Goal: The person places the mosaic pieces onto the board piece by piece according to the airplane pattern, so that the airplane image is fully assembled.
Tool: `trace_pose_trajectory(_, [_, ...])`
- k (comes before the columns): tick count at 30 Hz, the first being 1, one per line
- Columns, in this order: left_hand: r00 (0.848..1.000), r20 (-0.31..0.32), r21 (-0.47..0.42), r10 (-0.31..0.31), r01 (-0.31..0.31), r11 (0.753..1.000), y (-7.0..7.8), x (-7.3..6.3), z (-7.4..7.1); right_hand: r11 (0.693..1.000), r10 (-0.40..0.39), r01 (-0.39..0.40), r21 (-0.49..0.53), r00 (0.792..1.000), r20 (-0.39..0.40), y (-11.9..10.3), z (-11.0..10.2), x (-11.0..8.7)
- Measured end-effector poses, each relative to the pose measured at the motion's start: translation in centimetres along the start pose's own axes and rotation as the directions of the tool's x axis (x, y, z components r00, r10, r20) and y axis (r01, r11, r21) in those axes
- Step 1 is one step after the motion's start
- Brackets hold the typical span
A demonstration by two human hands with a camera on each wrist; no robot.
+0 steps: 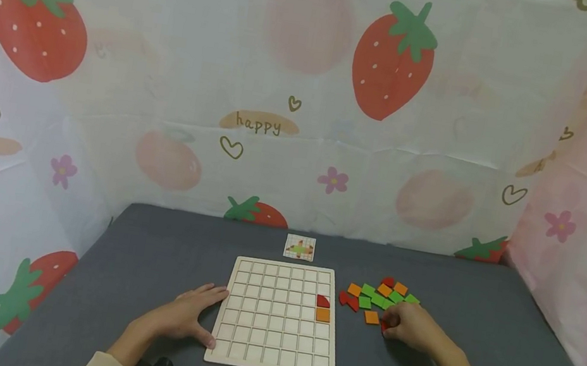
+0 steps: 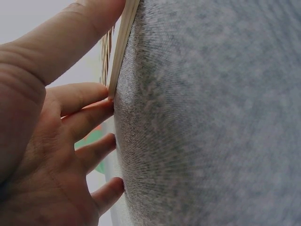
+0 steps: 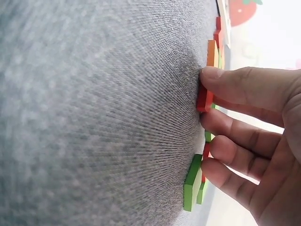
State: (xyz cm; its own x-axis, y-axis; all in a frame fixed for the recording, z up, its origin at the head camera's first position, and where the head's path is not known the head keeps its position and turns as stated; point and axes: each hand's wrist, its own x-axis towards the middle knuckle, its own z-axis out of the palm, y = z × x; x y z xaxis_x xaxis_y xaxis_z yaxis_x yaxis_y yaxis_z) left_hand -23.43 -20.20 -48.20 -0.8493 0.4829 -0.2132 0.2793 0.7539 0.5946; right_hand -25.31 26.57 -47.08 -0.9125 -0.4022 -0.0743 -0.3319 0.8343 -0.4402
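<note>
Tiles (image 1: 377,299) in green, orange and red lie loosely bunched on the grey tabletop (image 1: 482,302), to the right of a pale wooden grid board (image 1: 273,338). At the near right of the bunch, the right hand (image 1: 411,328) pinches a red tile (image 3: 205,99) between thumb and fingers, low by the tabletop. An orange tile (image 1: 372,318) lies just left of that hand, on the near side of the bunch. The left hand (image 1: 184,313) is spread, its fingertips and thumb at the board's left edge, the thumb toward the near corner. In the board's rightmost column, a red curved piece (image 1: 323,302) sits directly beyond an orange square (image 1: 322,315). Past the board's far edge lies a small card (image 1: 299,248) with a coloured pattern, and a strawberry-printed curtain (image 1: 294,177) hangs behind the table.
</note>
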Motion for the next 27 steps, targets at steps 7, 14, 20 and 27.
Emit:
trace_pose_trajectory(7, [1.0, -0.001, -0.004, 0.001, -0.001, 1.0, 0.03, -0.02, -0.05, 1.0, -0.001, 0.001, 0.01, 1.0, 0.0, 0.02, 0.07, -0.06])
trace_pose_trajectory(14, [1.0, -0.003, -0.004, -0.006, 0.006, 1.0, -0.02, 0.01, 0.05, 1.0, 0.001, -0.001, -0.002, 1.0, -0.007, 0.03, 0.18, 0.07])
trace_pose_trajectory(20, [1.0, -0.002, 0.002, -0.016, 0.016, 1.0, 0.02, 0.03, 0.06, 1.0, 0.004, -0.004, -0.004, 1.0, -0.017, -0.03, 0.28, -0.07])
trace_pose_trajectory(27, [1.0, -0.001, 0.005, -0.02, 0.02, 1.0, 0.06, 0.0, 0.06, 1.0, 0.002, -0.002, -0.009, 0.999, -0.033, -0.16, 0.32, -0.19])
